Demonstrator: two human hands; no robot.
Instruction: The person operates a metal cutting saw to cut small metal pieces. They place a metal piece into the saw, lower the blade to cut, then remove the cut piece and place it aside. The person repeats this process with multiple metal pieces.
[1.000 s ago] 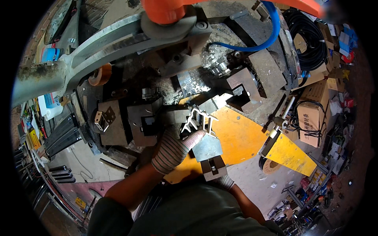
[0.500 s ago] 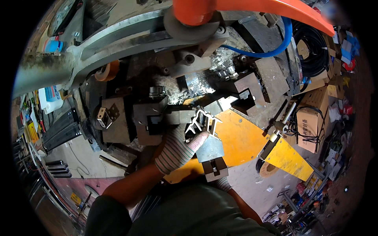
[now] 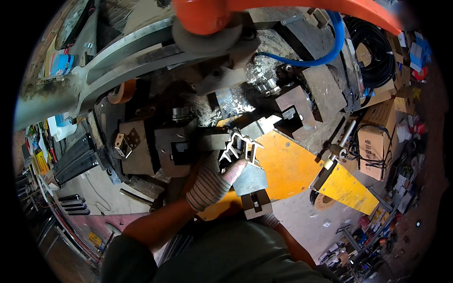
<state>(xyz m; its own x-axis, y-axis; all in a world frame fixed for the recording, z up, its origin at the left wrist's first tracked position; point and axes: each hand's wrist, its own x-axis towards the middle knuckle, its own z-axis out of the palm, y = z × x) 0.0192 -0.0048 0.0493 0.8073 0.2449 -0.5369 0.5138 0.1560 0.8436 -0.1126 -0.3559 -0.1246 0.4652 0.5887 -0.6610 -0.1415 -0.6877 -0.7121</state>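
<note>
My left hand [image 3: 211, 186], in a striped knit glove, is closed around a hollow aluminium profile [image 3: 234, 153], whose bright cut end faces up. The thumb presses on its near side. Beneath the profile lies a grey metal block [image 3: 251, 180] on a yellow plate [image 3: 283, 165], with a dark slotted block [image 3: 256, 203] at its near end. My right hand [image 3: 269, 220], also gloved, is mostly hidden behind the slotted block, so its fingers do not show. Dark clamp blocks [image 3: 177, 146] stand left of the profile.
Overhead hangs an orange machine head [image 3: 203, 16] on a curved grey arm [image 3: 127, 66], with a blue hose [image 3: 330, 45] to its right. A yellow wing plate [image 3: 347, 188] juts out at right, near a cardboard box [image 3: 373, 148]. Metal shavings cover the machine bed.
The orange machine head and its arm appear shifted left in the view, while the background has moved slightly. My left hand keeps its grip on the profile, almost in the same place.
</note>
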